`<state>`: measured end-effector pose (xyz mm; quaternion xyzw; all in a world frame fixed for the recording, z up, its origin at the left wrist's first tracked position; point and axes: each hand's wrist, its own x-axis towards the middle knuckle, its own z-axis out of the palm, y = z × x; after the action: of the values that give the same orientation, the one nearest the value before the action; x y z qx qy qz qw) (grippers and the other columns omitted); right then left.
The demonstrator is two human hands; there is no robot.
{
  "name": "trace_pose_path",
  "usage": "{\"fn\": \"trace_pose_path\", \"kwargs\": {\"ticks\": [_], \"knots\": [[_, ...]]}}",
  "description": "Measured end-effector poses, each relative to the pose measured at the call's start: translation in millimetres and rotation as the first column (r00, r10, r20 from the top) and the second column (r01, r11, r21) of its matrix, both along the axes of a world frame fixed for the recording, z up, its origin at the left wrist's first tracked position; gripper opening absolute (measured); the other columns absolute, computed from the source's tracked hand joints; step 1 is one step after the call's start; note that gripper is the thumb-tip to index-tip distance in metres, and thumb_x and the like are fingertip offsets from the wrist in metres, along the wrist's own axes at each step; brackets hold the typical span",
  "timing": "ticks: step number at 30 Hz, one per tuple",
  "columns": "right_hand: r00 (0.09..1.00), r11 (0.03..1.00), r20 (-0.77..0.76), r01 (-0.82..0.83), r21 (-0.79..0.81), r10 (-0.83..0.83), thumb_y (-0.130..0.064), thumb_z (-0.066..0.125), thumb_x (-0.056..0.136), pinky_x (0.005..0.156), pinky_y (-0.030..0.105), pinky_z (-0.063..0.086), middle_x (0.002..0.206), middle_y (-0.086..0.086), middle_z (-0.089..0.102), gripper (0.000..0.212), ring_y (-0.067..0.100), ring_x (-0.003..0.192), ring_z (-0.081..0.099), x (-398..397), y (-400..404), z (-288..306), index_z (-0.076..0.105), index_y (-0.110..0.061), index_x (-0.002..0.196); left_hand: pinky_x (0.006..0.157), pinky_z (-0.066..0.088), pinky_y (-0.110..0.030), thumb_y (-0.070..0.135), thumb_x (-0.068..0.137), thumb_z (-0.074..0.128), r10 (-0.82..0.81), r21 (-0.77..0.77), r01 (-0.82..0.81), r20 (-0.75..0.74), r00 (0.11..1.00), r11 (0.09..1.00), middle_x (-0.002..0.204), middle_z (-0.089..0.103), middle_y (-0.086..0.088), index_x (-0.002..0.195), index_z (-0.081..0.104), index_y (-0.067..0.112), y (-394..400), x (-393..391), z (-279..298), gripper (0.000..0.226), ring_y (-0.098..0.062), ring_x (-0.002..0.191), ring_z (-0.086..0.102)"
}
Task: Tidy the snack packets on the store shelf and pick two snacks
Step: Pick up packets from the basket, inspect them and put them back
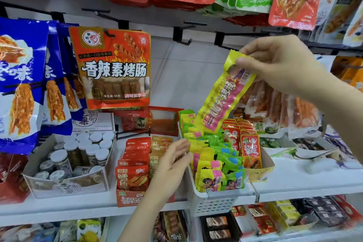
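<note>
Overhead, right hand [279,65] pinches a long crinkly foil packet [224,94]; left hand [172,165], fingers relaxed, touches the perforated plastic basket [212,204].

Head view — close, facing store shelf [294,184], angled slightly down.

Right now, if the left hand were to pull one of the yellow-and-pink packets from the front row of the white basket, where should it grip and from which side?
Grip the crimped top edge of a front yellow-and-pink packet, coming from above. The packets stand upright and packed tightly in the white basket, so only their tops are free. The left hand is close by.
</note>
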<state>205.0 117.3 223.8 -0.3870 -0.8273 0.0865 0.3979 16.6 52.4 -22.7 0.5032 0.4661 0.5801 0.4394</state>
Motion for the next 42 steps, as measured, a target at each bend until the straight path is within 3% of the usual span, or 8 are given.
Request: {"fn": "trace_pose_path", "kwargs": {"ticks": [6,14,20,24,28,31,35,42], "knots": [[0.994,0.961,-0.111,-0.034,-0.273,0.003,-0.022,0.069,0.089,0.069,0.029,0.058,0.076,0.0,0.076,0.01,0.015,0.069,0.067,1.0,-0.4,-12.8,0.072,-0.013,0.092,0.102,0.046,-0.027,0.038,0.097,0.054,0.042,0.092,-0.057,0.164,0.986,0.994,0.126,0.067,0.012,0.121,0.066,0.036,-1.6,2.8,17.2,0.027,-0.006,0.121,0.059],[0.996,0.979,-0.007,0.085,-0.185,-0.088,-0.024,0.074,0.086,0.041,0.005,0.037,0.073,0.003,0.073,0.015,-0.007,0.039,0.05,-4.4,20.1,-28.7,0.074,-0.009,0.09,0.079,0.057,-0.028,0.031,0.086,0.067,-0.106,0.157,0.063,0.282,0.953,0.986,0.101,0.074,-0.017,0.101,0.066,0.01,-11.0,13.7,34.5,0.025,-0.028,0.095,0.072],[0.993,0.967,0.029,0.122,-0.226,-0.118,-0.026,0.072,0.087,0.049,0.013,0.049,0.072,-0.002,0.074,0.018,-0.003,0.05,0.061,-6.4,27.1,-35.9,0.074,-0.009,0.091,0.081,0.059,-0.038,0.035,0.078,0.07,-0.075,0.072,0.052,0.381,0.921,0.996,0.102,0.068,-0.031,0.086,0.048,0.005,-11.8,10.2,33.3,0.038,-0.04,0.098,0.068],[0.955,0.875,-0.287,-0.198,-0.442,0.071,-0.014,0.063,0.093,0.064,0.02,0.058,0.081,0.002,0.075,0.012,0.005,0.069,0.069,-14.0,17.6,-41.1,0.073,-0.008,0.099,0.093,0.054,-0.053,0.052,0.098,0.04,-0.324,0.077,0.424,0.77,0.55,0.902,0.135,0.057,-0.028,0.116,0.057,-0.004,-19.7,8.6,43.1,0.061,-0.045,0.121,0.057],[0.897,0.822,-0.425,-0.332,-0.464,0.122,-0.017,0.06,0.096,0.073,0.022,0.057,0.11,0.006,0.072,0.014,0.004,0.086,0.067,-20.6,12.6,-49.4,0.07,-0.011,0.103,0.07,0.061,-0.026,0.022,0.093,0.061,-0.334,0.062,0.515,0.825,0.456,0.855,0.131,0.058,-0.03,0.129,0.055,-0.004,-22.6,7.3,44.5,0.045,-0.025,0.087,0.071],[0.913,0.841,-0.398,-0.281,-0.463,0.086,-0.021,0.061,0.095,0.088,0.035,0.058,0.109,0.001,0.072,0.015,0.008,0.096,0.068,-20.0,13.4,-51.5,0.071,-0.015,0.105,0.059,0.058,-0.021,0.01,0.07,0.084,-0.261,0.028,0.406,0.805,0.533,0.914,0.114,0.07,-0.022,0.116,0.058,0.0,-20.6,9.8,41.0,0.054,-0.018,0.07,0.069],[0.892,0.709,-0.441,-0.372,-0.598,0.096,-0.032,0.048,0.101,0.081,0.03,0.059,0.104,0.003,0.075,0.033,0.02,0.097,0.072,-13.0,11.1,-47.2,0.066,-0.015,0.122,0.065,0.058,-0.025,0.01,0.062,0.081,0.023,0.02,-0.038,0.51,0.86,0.999,0.104,0.075,-0.011,0.103,0.063,0.011,-14.2,14.0,43.5,0.044,-0.023,0.083,0.074],[0.9,0.847,-0.437,-0.24,-0.475,0.01,0.002,0.06,0.092,0.065,0.02,0.059,0.1,0.014,0.074,0.035,0.015,0.085,0.074,-17.9,10.2,-53.5,0.064,-0.008,0.125,0.067,0.057,-0.023,-0.003,0.071,0.083,0.154,0.155,-0.197,0.255,0.955,0.968,0.111,0.074,0.0,0.095,0.068,0.032,-16.6,15.8,36.1,0.045,-0.025,0.077,0.075]]}}
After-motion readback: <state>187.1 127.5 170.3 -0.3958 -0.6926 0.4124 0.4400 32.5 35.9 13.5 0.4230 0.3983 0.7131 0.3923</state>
